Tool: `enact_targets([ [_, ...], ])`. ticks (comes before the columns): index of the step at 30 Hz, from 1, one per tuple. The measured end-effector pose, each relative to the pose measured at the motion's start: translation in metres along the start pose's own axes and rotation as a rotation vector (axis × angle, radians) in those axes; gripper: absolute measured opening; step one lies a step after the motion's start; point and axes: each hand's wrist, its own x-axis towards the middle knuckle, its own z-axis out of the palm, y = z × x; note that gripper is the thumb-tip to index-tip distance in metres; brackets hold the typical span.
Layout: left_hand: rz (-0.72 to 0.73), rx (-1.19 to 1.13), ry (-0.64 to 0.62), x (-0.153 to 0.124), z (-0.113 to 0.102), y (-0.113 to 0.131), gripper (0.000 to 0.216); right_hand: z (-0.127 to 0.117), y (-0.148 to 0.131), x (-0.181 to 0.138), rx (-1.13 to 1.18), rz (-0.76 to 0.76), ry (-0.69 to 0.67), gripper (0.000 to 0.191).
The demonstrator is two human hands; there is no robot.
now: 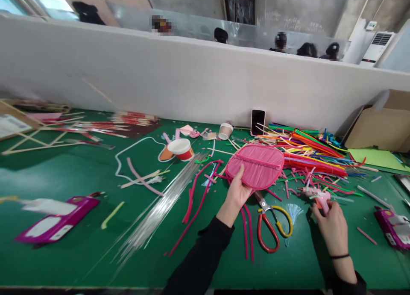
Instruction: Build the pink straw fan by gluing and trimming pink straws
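My left hand (pixel 238 192) holds up a pink oval piece (pixel 256 164), wrapped in strands with a raised strip across it; the thumb lies on its face and the other fingers are hidden behind. To the right, my right hand (pixel 331 226) is closed around a pink glue gun (pixel 322 199), whose nozzle points left. Between the hands lie scissors (pixel 272 226) with one red and one yellow handle. A light blue tassel (pixel 292 216) rests beside them. Pink pipe cleaners (pixel 246 231) hang or lie below the oval piece; which of these I cannot tell.
Bundled colourful pipe cleaners (pixel 314 158) cover the back right, near a propped phone (pixel 258 122) and a cardboard box (pixel 379 124). Thin clear rods (pixel 163 209) lie left of centre. A red-and-white paper tub (pixel 181 149) and a purple device (pixel 59 220) stand further left. A white partition (pixel 192 79) closes the back.
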Motion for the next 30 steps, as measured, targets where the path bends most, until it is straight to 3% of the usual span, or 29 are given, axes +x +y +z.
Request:
enact_targets([
  [3,0.014,0.032,0.018,0.001,-0.002,-0.001,0.031,-0.020,-0.014,0.002,0.177,0.198,0.018,0.059],
  [5,0.015,0.079,0.026,0.002,-0.004,-0.003,0.028,-0.028,-0.029,0.010,0.283,0.233,0.028,0.063],
  [13,0.004,0.145,0.056,-0.003,-0.004,-0.005,0.022,-0.008,-0.074,0.057,0.334,0.059,-0.078,0.063],
  [20,-0.034,0.141,0.099,-0.002,-0.004,0.001,0.027,-0.005,-0.067,0.065,0.312,0.068,-0.107,0.064],
  [25,-0.030,0.165,0.119,-0.004,-0.005,0.007,0.038,-0.011,-0.063,0.086,0.246,0.062,-0.104,0.053],
  [30,-0.066,0.215,0.123,0.000,-0.012,0.010,0.034,-0.009,-0.075,0.092,0.171,-0.089,0.029,0.037],
])
